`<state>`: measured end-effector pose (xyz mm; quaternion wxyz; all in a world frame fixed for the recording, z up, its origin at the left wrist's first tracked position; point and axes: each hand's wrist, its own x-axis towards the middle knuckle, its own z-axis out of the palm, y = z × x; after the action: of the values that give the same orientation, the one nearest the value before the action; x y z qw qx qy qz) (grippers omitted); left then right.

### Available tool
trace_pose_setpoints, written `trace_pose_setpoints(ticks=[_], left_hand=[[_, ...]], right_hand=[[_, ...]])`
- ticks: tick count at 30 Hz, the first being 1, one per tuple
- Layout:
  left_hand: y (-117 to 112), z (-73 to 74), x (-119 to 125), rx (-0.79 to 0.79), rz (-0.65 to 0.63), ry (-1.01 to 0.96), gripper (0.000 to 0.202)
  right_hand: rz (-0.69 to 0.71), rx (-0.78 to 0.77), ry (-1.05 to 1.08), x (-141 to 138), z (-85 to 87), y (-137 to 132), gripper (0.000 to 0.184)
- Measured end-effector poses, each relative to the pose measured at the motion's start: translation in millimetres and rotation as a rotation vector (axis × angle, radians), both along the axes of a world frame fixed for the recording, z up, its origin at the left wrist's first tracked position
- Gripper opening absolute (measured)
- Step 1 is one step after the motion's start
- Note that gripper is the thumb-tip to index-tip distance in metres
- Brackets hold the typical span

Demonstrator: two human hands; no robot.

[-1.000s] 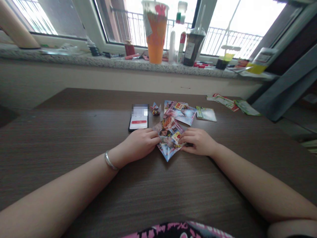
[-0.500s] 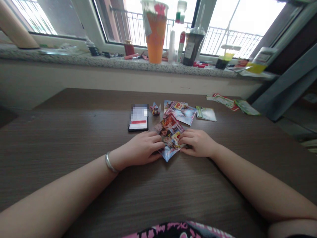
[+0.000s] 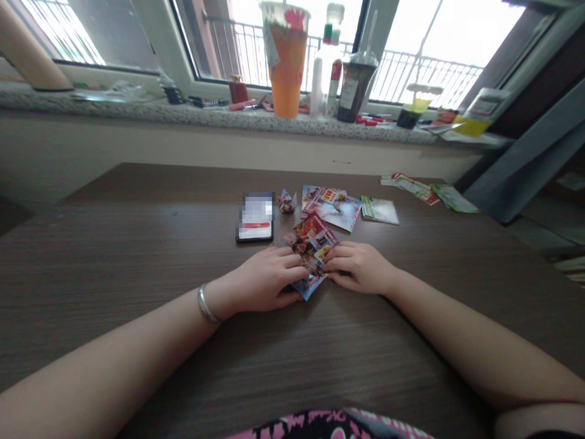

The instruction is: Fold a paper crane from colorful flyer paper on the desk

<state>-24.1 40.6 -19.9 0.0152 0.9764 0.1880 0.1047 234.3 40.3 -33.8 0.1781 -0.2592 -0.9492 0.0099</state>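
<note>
Folding of a printed sheet. The printed sheet (image 3: 311, 247) lies at the middle of the table between the two hands, one corner pointing toward the person. It is thin, smooth paper with a dense pattern in red, blue and yellow; its outline is roughly a diamond, and the layers beneath its upper face cannot be told. The left hand (image 3: 270, 271) grasps its left side, fingers over the face and thumb by the near corner. The right hand (image 3: 363, 267) pinches the opposite edge between bent fingertips and thumb. The step in hand appears to be lining up or creasing a fold; the next move would call for a steady hold on one side and firm, even pressure along the other.

Just beyond the far corner lie more printed sheets (image 3: 338, 210), flat and overlapping. Beside them, to the left, stands a small folded paper piece (image 3: 286, 202) with pointed tips; further left is a flat, dark-edged phone (image 3: 255, 219), its screen partly blurred. To the right rests a green-and-white packet (image 3: 381, 210). The table (image 3: 137, 244) has a dark, fine-grained surface. Behind it, a speckled stone sill (image 3: 201, 116) bears a tall orange cup (image 3: 287, 79). A smooth, silvery bangle (image 3: 208, 305) circles the left wrist.
</note>
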Motion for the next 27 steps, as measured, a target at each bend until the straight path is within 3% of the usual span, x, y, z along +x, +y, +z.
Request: trace_pose_setpoints(ticks=[9,18,27], left_hand=[[-5.8,2.6,3.6,0.01,0.039,0.05,0.024],[-6.2,2.2,4.4,0.026,0.099,-0.039,0.026],[-4.0,-1.1,5.4,-0.07,0.214,-0.115,0.023]], right_hand=[[-0.062,0.035,-0.046,-9.7,2.5,-4.5,0.016],[-0.023,0.036,-0.04,-10.4,2.0,-4.1,0.017],[-0.021,0.066,-0.05,-9.7,1.0,-4.1,0.018]])
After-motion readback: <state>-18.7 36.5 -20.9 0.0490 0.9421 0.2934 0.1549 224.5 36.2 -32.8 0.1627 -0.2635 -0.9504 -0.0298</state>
